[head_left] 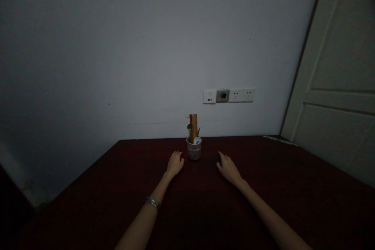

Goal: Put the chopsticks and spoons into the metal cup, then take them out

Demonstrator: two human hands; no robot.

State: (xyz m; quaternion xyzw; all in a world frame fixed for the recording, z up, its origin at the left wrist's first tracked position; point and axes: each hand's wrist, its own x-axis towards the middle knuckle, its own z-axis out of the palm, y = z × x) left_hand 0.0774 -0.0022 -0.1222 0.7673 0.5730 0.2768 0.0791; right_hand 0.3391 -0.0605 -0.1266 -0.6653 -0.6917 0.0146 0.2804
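A metal utensil holder [194, 153] stands upright towards the back of the dark red table [187, 199]. Out of it rise several wooden chopsticks [193, 127], a metal spoon [189, 127] and a white spoon with a blue pattern [197, 140]. Just left of the holder is my left hand [175, 163], its fingers apart and nothing in it. On the other side, a little further off, my right hand [228, 166] also holds nothing, with thumb and fingers spread. Neither hand touches the holder. The lower parts of the utensils are hidden inside it.
Behind the table rises a pale wall [164, 66] with a row of sockets and a switch [228, 95]. A panelled door [336, 86] stands at the right. A thin pale strip [280, 140] lies along the table's back right edge.
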